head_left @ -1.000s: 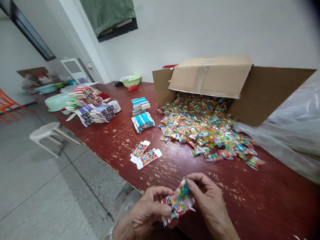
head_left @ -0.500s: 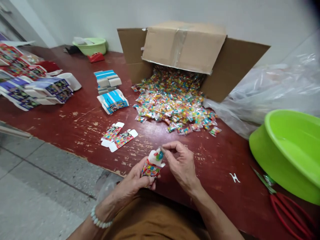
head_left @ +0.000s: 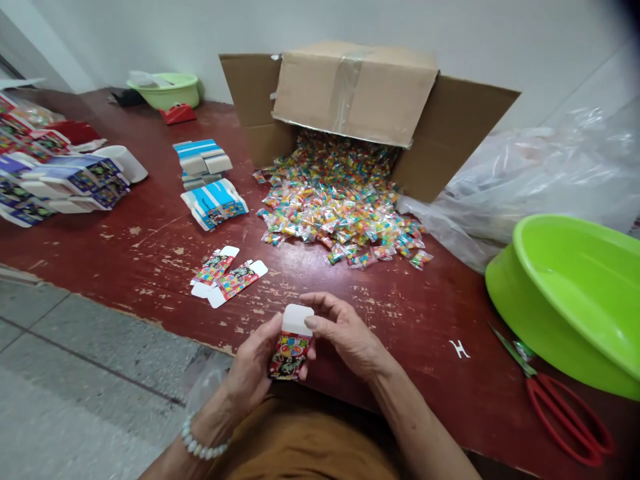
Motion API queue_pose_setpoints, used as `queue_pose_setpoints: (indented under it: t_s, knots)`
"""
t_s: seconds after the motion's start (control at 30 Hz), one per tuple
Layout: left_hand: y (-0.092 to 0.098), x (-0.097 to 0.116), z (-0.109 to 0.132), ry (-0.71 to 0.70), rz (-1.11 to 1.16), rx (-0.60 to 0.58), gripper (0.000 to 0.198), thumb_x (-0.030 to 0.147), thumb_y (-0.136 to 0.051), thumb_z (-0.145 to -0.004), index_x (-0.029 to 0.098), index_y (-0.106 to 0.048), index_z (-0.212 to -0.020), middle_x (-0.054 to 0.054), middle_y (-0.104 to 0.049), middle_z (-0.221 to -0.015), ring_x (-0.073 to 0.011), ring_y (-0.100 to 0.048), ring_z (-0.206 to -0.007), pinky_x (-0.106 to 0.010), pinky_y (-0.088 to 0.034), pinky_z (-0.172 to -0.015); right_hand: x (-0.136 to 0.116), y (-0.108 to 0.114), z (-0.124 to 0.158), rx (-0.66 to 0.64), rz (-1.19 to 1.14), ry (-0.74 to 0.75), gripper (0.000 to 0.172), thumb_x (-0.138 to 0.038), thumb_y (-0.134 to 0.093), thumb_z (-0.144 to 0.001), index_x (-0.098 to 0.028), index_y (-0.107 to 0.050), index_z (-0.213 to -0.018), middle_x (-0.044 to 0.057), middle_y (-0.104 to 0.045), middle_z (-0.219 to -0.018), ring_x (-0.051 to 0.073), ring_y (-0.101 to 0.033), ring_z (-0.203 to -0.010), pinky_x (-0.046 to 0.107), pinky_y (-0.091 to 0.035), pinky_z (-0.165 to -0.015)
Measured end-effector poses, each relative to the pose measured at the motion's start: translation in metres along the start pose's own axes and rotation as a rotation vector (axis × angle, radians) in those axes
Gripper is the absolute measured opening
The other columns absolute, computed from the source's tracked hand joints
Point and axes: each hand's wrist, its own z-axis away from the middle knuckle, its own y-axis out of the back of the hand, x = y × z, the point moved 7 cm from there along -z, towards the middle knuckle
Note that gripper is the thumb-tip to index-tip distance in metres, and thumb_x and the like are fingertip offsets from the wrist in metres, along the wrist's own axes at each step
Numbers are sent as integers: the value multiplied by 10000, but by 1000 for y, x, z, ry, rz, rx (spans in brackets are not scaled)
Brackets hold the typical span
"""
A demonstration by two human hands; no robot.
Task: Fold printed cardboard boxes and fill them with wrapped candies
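My left hand point(head_left: 255, 360) is wrapped round a small red printed candy box point(head_left: 290, 353), held upright above the table's front edge. The box's white top flap point(head_left: 299, 319) stands up. My right hand point(head_left: 345, 330) is at its right side, thumb touching the flap and fingers apart, curving behind it. No candy packet shows in this hand. Two flat red cartons point(head_left: 235, 280) lie overlapping to the left. Beyond the hands, a heap of clear candy packets point(head_left: 335, 213) spills out of a cardboard box point(head_left: 360, 93).
Blue cartons point(head_left: 215, 203) lie left of the heap, with purple box stacks point(head_left: 80, 183) farther left. A green basin point(head_left: 505, 280) stands at right beside red-handled scissors point(head_left: 560, 413) and a white H-shaped piece point(head_left: 459, 349). A pale basin point(head_left: 180, 93) and red tape dispenser point(head_left: 179, 114) are behind.
The candy packet pinched in my right hand at the box mouth is out of sight. The candy box has turned more upright, and my right thumb now touches its flap.
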Motion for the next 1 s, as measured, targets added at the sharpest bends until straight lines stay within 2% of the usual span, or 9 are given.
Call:
queue_pose_setpoints:
  t_s: [0.07,0.13,0.23,0.33,0.5,0.63,0.73,0.9,1.0]
  knots:
    - [-1,-3,-2,-3,-17,20,479,571,-673,-791,121,-670,-956,-62,-693,-695,-158,-606,-522,-271,-508,-531,6,-7,-1,-32,-30,-47,444,-418,-795,-757,-216,-628,-1115,-4,-680,-886,66,-536,-457,213,-464,-447]
    - [0,-1,-4,-64,-85,29,445,537,-694,-791,128,-674,-966,-53,-689,-691,-158,-605,-538,-254,-499,-511,2,-7,-1,39,66,31,328,-424,-798,-754,-202,-676,-962,-4,-667,-876,58,-527,-456,197,-440,-417]
    - [3,1,-5,-117,-138,60,391,516,-689,-825,169,-649,-1003,-17,-672,-682,-151,-606,-531,-233,-485,-477,-20,-5,7,187,338,358,183,-393,-720,-840,-212,-740,-819,38,-694,-929,133,-659,-694,251,-546,-606]
    - [3,-3,-5,-34,-50,41,410,576,-629,-868,201,-605,-1034,5,-661,-680,-148,-617,-482,-238,-491,-460,-31,-11,18,175,588,554,176,-338,-638,-913,-255,-792,-923,66,-751,-955,201,-691,-928,340,-554,-849]
    - [4,-1,-5,10,64,53,541,633,-585,-877,207,-568,-1210,-15,-698,-745,-157,-629,-456,-249,-490,-434,-21,-7,16,143,524,374,182,-308,-627,-911,-240,-795,-932,55,-763,-970,178,-704,-884,306,-556,-801]
    - [6,-4,-8,1,44,67,607,624,-551,-900,179,-561,-1312,-49,-729,-798,-150,-624,-459,-248,-488,-444,-8,-5,5,187,304,127,138,-300,-741,-770,-179,-776,-823,23,-745,-781,117,-640,-594,235,-519,-559]
    - [11,-7,-8,11,47,81,659,639,-530,-904,155,-568,-1349,-76,-743,-825,-161,-651,-519,-240,-486,-466,-4,-8,-1,189,205,46,147,-302,-746,-749,-156,-735,-760,-7,-708,-657,84,-560,-463,220,-483,-482]
    - [22,-3,-4,30,31,94,713,674,-542,-873,123,-626,-1318,-116,-758,-870,-183,-659,-576,-250,-489,-466,-3,-15,-5,120,228,117,177,-343,-713,-818,-173,-706,-768,27,-757,-828,95,-594,-517,246,-522,-519]
    - [31,9,-1,-39,-22,130,559,536,-649,-838,150,-681,-1241,-108,-756,-998,-143,-621,-530,-248,-495,-454,-10,-28,-2,33,421,316,99,-313,-697,-864,-224,-737,-848,40,-748,-1013,160,-685,-852,328,-568,-788]
